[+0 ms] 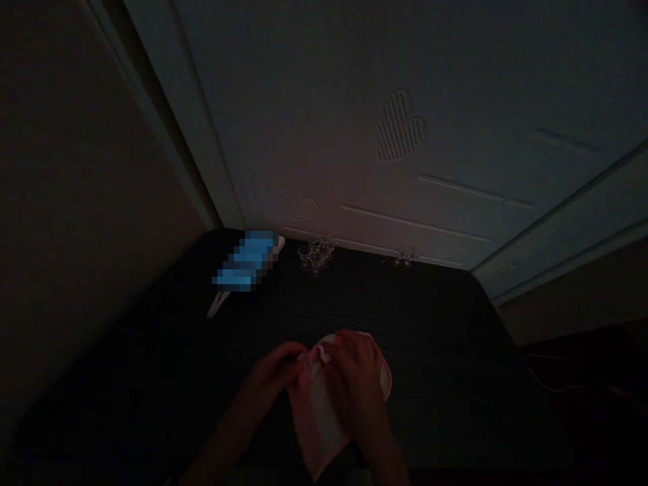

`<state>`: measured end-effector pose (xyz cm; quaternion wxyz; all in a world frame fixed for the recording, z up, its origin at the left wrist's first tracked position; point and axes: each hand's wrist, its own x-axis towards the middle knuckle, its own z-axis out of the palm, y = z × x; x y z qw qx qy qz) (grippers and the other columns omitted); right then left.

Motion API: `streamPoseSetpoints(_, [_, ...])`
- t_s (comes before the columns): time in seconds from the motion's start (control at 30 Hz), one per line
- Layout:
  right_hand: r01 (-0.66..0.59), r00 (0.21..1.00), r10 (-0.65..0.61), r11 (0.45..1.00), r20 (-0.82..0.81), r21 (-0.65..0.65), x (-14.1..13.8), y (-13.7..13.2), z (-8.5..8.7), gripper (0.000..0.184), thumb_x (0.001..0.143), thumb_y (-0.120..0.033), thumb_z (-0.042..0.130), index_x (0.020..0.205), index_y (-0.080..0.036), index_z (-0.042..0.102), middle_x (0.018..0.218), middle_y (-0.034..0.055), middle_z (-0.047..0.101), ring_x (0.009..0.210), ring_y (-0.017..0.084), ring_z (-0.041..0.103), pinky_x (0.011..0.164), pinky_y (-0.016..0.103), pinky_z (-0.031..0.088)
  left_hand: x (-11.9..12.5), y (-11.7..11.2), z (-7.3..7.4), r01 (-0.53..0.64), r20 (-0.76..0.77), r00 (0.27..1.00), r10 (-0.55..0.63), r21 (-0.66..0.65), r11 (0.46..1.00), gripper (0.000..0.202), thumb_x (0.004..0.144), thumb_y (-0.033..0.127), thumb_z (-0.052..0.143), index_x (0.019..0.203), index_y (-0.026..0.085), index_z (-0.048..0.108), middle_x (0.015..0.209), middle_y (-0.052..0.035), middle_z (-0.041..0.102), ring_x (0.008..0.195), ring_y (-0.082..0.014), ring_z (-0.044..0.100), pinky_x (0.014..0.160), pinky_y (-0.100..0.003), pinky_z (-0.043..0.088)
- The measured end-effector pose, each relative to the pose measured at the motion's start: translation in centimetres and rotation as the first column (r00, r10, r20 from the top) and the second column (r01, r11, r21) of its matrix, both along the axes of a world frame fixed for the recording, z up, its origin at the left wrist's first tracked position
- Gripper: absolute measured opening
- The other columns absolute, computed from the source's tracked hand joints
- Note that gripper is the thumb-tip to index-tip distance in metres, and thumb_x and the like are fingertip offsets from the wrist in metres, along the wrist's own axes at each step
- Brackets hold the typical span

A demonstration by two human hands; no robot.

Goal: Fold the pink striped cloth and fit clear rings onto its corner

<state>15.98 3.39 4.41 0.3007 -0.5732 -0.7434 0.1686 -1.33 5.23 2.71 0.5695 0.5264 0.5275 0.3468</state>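
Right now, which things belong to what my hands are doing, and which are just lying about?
In use: pink and white cloth, left hand, right hand.

Apart, apparently unused: larger glass cluster, smaller glass group, pixelated blue object. Glasses may be related.

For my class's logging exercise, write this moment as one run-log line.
left hand: holding cloth | right hand: holding cloth | glasses: table's far side
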Motion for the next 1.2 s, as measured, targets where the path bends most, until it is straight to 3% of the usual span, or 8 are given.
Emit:
streamPoseSetpoints(0.1, [-0.063,0.998,0.063,0.997,-0.004,-0.04,-0.2,0.4,0.0,0.028,0.081,-0.013,0.053,0.104,-0.028,0.055,0.111,-0.0007,0.058,0.106,0.019,0.047,0.098,0.041,0.022,-0.1,0.1,-0.1,-0.032,0.066,0.997,0.033,-0.016,0.999,0.021,0.074,0.028,0.053,0.091,0.017,0.061,0.09,-0.0039,0.065,0.087,-0.0204,0.059,0.077,-0.03,0.047])
streamPoseSetpoints(0.3, [-0.084,0.995,0.088,0.993,0.044,-0.088,-0.6,1.2,0.7,0.014,0.084,-0.018,0.052,0.094,-0.025,0.058,0.095,-0.0011,0.063,0.093,0.019,0.051,0.088,0.035,0.03,-0.6,0.1,0.3,-0.005,0.054,0.999,0.003,0.032,0.999,0.025,0.073,0.022,0.053,0.096,0.017,0.06,0.101,-0.0064,0.064,0.093,-0.0203,0.06,0.083,-0.031,0.047])
streamPoseSetpoints(0.47, [-0.123,0.991,0.127,0.989,0.049,-0.083,-0.3,1.4,1.0,0.02,0.083,-0.018,0.052,0.1,-0.027,0.058,0.097,-0.0002,0.061,0.092,0.019,0.05,0.086,0.034,0.031,-0.9,-0.3,0.3,0.033,-0.088,0.996,-0.023,0.112,0.993,0.034,0.072,0.018,0.053,0.106,0.021,0.056,0.109,-0.0056,0.061,0.097,-0.0197,0.059,0.083,-0.031,0.048])
streamPoseSetpoints(0.67, [-0.127,0.991,0.131,0.987,0.036,-0.094,-0.1,0.7,0.5,0.025,0.082,-0.016,0.054,0.103,-0.028,0.057,0.096,-0.0002,0.059,0.093,0.018,0.049,0.09,0.037,0.028,-0.6,-0.4,0.8,0.073,-0.27,0.963,-0.01,0.222,0.972,0.029,0.071,0.02,0.055,0.1,0.022,0.058,0.104,-0.0043,0.062,0.092,-0.0199,0.059,0.081,-0.032,0.048])
streamPoseSetpoints(0.8, [-0.091,0.996,0.091,0.994,0.005,-0.067,0.0,0.1,0.9,0.029,0.082,-0.017,0.054,0.108,-0.031,0.056,0.102,-0.0007,0.057,0.098,0.017,0.048,0.095,0.04,0.022,-0.4,-0.5,0.9,0.101,-0.302,0.953,-0.032,0.216,0.971,0.027,0.07,0.022,0.056,0.097,0.022,0.059,0.097,-0.0034,0.064,0.087,-0.0189,0.06,0.078,-0.03,0.048])
streamPoseSetpoints(1.1, [0.11,0.993,-0.106,0.992,-0.06,0.062,0.9,-0.6,-0.1,0.022,0.077,-0.014,0.054,0.091,-0.028,0.063,0.097,0.0009,0.055,0.093,0.019,0.047,0.081,0.035,0.033,0.2,-0.7,1.2,0.042,-0.324,0.946,0.004,0.134,0.99,0.02,0.067,0.029,0.06,0.086,0.021,0.06,0.082,-0.0014,0.066,0.076,-0.0183,0.061,0.069,-0.028,0.047])
streamPoseSetpoints(1.2, [0.122,0.99,-0.113,0.986,-0.085,0.111,1.2,-1.1,-0.5,0.024,0.079,-0.012,0.051,0.093,-0.028,0.063,0.093,0.0019,0.055,0.09,0.019,0.048,0.079,0.035,0.034,0.5,-0.7,1.2,0.017,-0.332,0.943,0.036,0.153,0.988,0.02,0.068,0.032,0.059,0.085,0.021,0.06,0.082,-0.0015,0.066,0.075,-0.0181,0.061,0.069,-0.028,0.047])
